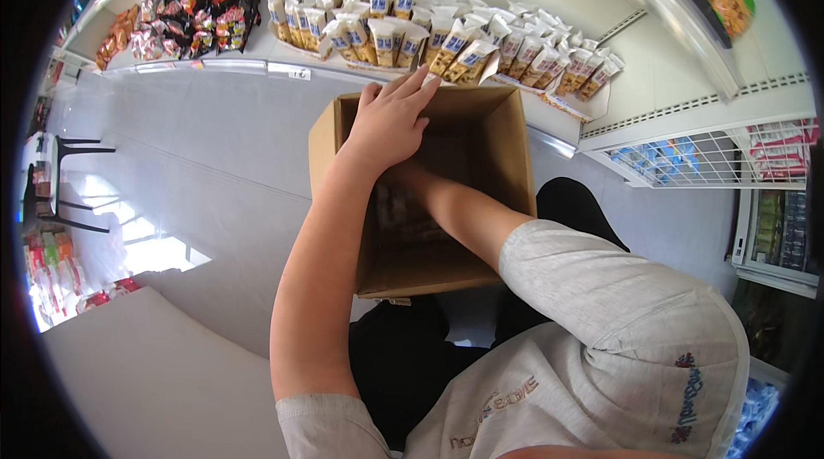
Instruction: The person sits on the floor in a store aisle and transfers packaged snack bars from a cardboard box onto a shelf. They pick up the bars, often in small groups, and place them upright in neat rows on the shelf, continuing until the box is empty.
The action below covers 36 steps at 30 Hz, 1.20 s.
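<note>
My left hand (391, 114) is over the far left part of an open cardboard box (524, 156), its fingers spread and pointing toward the shelf. Its fingertips come up to a clear snack pack with a white top (452, 47) at the shelf front; whether they touch it is unclear. Down inside the box is my right hand (400, 174), in shadow and partly covered by my left wrist. Dim packs (402, 211) lie at the bottom of the box near it. Upright packs of the same kind (385, 40) stand in rows in cardboard trays (582, 110).
Black and pink snack bags (222, 5) fill the shelf's left part. A wire basket rack (695, 153) holds bags on the right. A dark-legged chair (61, 185) and a pale surface (154, 369) are on the left. My knees (399, 336) are below the box.
</note>
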{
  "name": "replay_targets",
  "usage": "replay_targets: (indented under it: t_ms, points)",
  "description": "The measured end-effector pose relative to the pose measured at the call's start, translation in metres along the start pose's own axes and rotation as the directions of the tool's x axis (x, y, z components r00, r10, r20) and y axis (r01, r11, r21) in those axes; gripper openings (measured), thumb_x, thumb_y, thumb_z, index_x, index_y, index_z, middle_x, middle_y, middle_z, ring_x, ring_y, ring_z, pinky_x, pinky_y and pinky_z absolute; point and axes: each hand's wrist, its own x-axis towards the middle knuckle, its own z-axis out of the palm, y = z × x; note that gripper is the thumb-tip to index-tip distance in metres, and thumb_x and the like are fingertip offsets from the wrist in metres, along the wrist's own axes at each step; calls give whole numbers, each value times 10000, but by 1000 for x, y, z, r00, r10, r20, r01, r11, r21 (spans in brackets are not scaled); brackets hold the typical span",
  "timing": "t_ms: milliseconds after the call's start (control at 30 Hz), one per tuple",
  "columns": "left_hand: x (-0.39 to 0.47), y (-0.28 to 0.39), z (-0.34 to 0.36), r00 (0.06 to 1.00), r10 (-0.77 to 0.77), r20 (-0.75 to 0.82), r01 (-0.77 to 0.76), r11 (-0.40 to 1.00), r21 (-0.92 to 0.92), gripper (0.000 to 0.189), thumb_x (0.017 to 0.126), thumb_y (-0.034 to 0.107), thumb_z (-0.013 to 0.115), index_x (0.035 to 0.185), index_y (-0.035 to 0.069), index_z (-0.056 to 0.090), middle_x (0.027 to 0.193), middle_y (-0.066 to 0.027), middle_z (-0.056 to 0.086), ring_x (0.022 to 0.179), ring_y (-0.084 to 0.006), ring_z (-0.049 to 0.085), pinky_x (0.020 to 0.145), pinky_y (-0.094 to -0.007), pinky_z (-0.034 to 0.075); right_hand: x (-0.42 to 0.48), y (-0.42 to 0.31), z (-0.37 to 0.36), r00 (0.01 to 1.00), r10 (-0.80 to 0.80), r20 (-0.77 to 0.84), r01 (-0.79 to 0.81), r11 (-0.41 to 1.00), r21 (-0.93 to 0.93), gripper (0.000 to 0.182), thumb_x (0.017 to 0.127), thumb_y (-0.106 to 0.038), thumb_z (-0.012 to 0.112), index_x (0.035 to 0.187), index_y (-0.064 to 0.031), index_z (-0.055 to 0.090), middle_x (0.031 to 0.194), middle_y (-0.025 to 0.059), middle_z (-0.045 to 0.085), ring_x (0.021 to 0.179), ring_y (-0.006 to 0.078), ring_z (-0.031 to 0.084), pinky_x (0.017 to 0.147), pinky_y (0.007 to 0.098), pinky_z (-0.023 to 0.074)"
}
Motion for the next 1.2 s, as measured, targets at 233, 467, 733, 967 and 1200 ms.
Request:
replay_targets:
  t_ms: [233,467,733,967,1200]
  points:
    - [-5,-11,2,1000,17,14,-17,1000,-25,668,954,201,716,1584,197,494,1702,-39,421,1517,-248,445,1201,-552,319,-23,9,56,954,72,-291,-88,995,-44,614,1065,-312,546,1615,-94,381,1613,241,425,1445,427,473,1184,529,406]
    - [6,-12,4,999,-16,47,17,999,-32,662,945,195,713,1576,205,512,1703,-20,421,1498,-244,458,1204,-537,314,-28,46,16,983,-74,-169,70,997,-30,704,1027,-350,610,1637,-108,356,1645,250,358,1495,448,380,1232,541,332]
    - [14,0,-2,1000,-2,29,3,1000,-31,730,911,157,744,1592,210,485,1693,-40,435,1482,-263,477,1199,-544,304,1,106,-3,991,73,-116,-76,997,-18,748,910,-250,788,1556,-48,468,1547,175,561,1409,327,553,1174,428,446]
    - [-22,-10,8,991,-115,75,114,993,16,743,897,155,740,1593,227,489,1709,-13,412,1478,-246,471,1214,-544,292,-42,31,-22,898,-205,390,-48,834,549,1037,744,-217,938,1625,-93,406,1571,131,549,1460,314,494,1220,431,399]
    - [9,4,3,995,-75,69,75,997,-7,731,897,189,740,1585,240,500,1713,-6,407,1489,-239,463,1217,-540,279,-36,34,-57,875,-52,482,12,996,87,1059,774,-333,898,1664,-147,356,1638,169,479,1489,344,465,1240,445,384]
